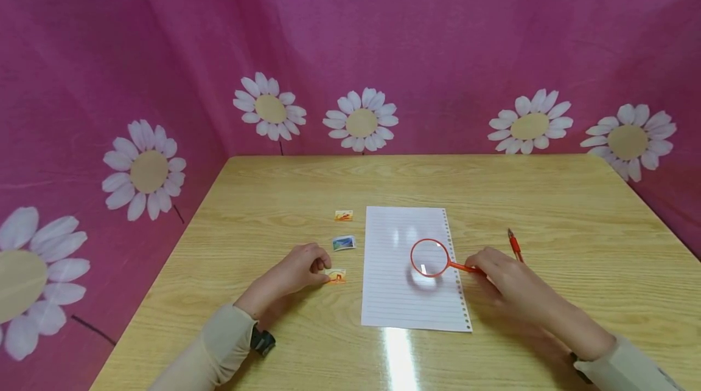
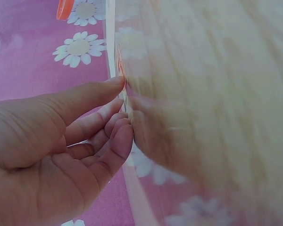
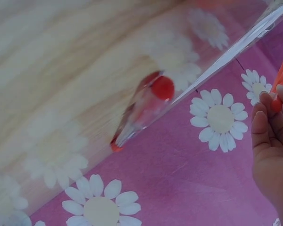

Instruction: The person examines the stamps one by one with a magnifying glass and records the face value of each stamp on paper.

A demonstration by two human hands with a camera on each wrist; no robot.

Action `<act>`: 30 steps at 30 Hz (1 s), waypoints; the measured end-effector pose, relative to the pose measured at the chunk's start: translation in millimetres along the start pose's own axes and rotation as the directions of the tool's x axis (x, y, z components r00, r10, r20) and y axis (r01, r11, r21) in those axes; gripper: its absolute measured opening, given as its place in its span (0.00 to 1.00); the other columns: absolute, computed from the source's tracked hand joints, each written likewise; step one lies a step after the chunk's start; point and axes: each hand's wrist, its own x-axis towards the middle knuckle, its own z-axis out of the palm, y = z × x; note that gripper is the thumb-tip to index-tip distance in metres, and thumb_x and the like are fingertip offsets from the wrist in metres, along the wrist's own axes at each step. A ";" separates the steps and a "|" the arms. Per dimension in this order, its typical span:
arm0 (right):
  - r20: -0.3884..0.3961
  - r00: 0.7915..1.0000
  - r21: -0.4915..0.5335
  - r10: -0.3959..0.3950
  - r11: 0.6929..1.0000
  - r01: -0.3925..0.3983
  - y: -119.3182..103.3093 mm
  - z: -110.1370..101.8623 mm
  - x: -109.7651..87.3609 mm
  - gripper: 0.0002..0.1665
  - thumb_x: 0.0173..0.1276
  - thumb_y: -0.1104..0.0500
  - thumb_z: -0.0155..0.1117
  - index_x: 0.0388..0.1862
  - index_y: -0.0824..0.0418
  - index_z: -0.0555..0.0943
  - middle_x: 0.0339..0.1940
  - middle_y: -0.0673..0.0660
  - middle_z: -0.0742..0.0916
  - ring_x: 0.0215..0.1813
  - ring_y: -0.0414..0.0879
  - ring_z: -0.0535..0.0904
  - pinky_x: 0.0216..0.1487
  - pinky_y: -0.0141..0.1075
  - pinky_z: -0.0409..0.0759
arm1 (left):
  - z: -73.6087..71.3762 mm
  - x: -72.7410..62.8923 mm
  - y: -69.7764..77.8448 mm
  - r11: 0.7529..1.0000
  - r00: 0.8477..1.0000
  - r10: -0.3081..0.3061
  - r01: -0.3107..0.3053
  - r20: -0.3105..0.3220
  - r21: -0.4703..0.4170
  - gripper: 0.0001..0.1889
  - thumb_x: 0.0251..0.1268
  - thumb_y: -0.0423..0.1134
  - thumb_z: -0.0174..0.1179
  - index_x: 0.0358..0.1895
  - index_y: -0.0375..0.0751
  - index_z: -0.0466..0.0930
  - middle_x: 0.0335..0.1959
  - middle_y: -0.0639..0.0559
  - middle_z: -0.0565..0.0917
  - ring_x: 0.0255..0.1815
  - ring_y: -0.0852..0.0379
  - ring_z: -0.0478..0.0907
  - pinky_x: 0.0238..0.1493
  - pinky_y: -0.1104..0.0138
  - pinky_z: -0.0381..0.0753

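Note:
My left hand (image 1: pixel 298 269) has its thumb and fingertips at the left edge of a small orange-and-yellow stamp (image 1: pixel 336 276), pinching it at the table surface. In the left wrist view that stamp (image 2: pixel 120 63) shows only as a thin edge beside the thumb. Above it lie a blue-green stamp (image 1: pixel 344 243), slightly curled, and another orange-yellow stamp (image 1: pixel 344 216). My right hand (image 1: pixel 509 281) grips the handle of a red magnifying glass (image 1: pixel 449 262), its lens held over the lined paper (image 1: pixel 394 300). In the right wrist view, the fingers (image 3: pixel 260 125) curl at the orange-red handle (image 3: pixel 281 75).
A red pen (image 1: pixel 515 245) lies on the wooden table (image 1: pixel 274 190), just beyond my right hand. Pink cloth (image 1: pixel 383 26) with white daisies stands along the table's back and left side. Light glares off the glossy tabletop below the paper.

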 end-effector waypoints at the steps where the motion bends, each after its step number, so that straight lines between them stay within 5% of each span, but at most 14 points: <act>1: 0.008 1.000 -0.009 0.010 1.000 -0.010 0.4 -0.7 -1.2 0.17 0.53 0.70 0.66 0.41 0.57 0.79 0.37 0.46 0.83 0.40 0.37 0.78 0.45 0.26 0.74 | 0.2 0.0 -0.1 1.000 1.000 -0.004 0.004 0.003 -0.005 0.08 0.57 0.33 0.69 0.36 0.36 0.79 0.30 0.50 0.76 0.32 0.61 0.69 0.35 0.75 0.70; 6: 0.039 0.998 -0.042 0.048 0.998 -0.047 1.7 -4.2 -6.6 0.11 0.60 0.67 0.64 0.41 0.57 0.78 0.37 0.47 0.83 0.40 0.37 0.77 0.42 0.29 0.76 | 0.9 -0.8 -0.4 1.000 1.000 -0.011 0.011 0.009 -0.007 0.08 0.57 0.33 0.69 0.36 0.37 0.79 0.31 0.51 0.76 0.32 0.61 0.69 0.35 0.75 0.69; 13: 0.036 0.997 -0.075 0.070 0.995 -0.068 1.3 -7.8 -10.9 0.25 0.43 0.73 0.74 0.39 0.56 0.78 0.36 0.45 0.83 0.38 0.37 0.78 0.40 0.29 0.76 | 1.2 -1.9 -0.1 1.000 1.000 -0.010 0.010 0.007 0.007 0.09 0.57 0.33 0.69 0.36 0.37 0.79 0.30 0.51 0.76 0.32 0.61 0.68 0.35 0.75 0.69; 30: 0.033 0.995 -0.083 0.099 0.992 -0.096 8.6 -16.1 -23.3 0.27 0.41 0.74 0.75 0.40 0.56 0.78 0.37 0.45 0.83 0.38 0.36 0.78 0.42 0.26 0.74 | -0.1 -0.9 0.1 1.000 1.000 -0.007 0.007 -0.004 0.011 0.09 0.57 0.32 0.69 0.36 0.36 0.79 0.31 0.50 0.76 0.32 0.61 0.69 0.35 0.75 0.70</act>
